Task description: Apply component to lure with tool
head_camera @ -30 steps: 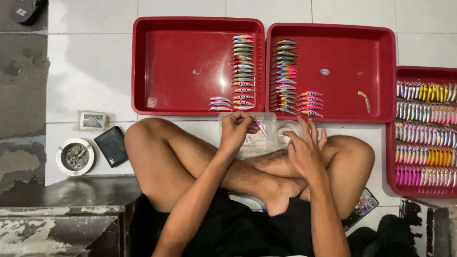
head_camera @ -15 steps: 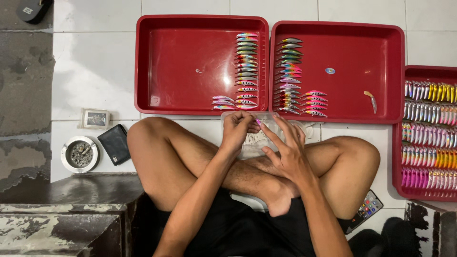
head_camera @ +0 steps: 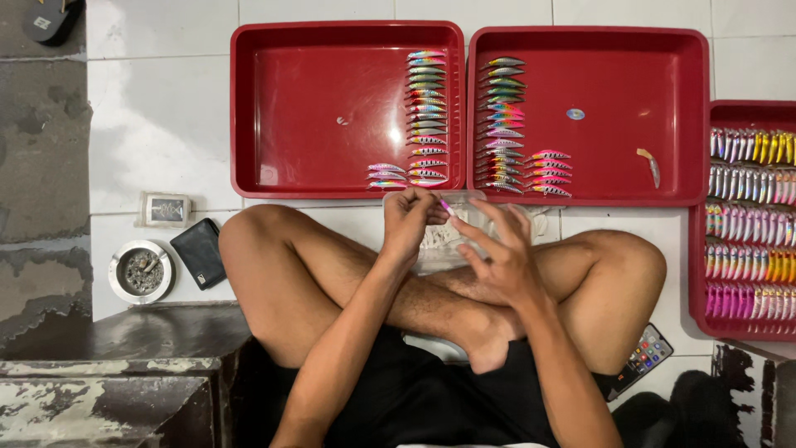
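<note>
A person sits cross-legged on a white tiled floor [head_camera: 166, 124], the left hand [head_camera: 408, 222] pinching a small pink fishing lure [head_camera: 446, 206] above a clear plastic box [head_camera: 439, 236], the right hand [head_camera: 502, 253] beside it with fingers spread wide, holding nothing. Farther off lie two red rectangular plastic trays, left [head_camera: 315, 83] and right [head_camera: 630, 91], each with rows of colourful lures.

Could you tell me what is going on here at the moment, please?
A person sits cross-legged on a tiled floor, sorting fishing lures. The left hand pinches a small pink lure over a clear plastic container, while the right hand hovers open beside it. Ahead, two red trays hold neat columns of lures; a third tray at the right is packed full.
</note>
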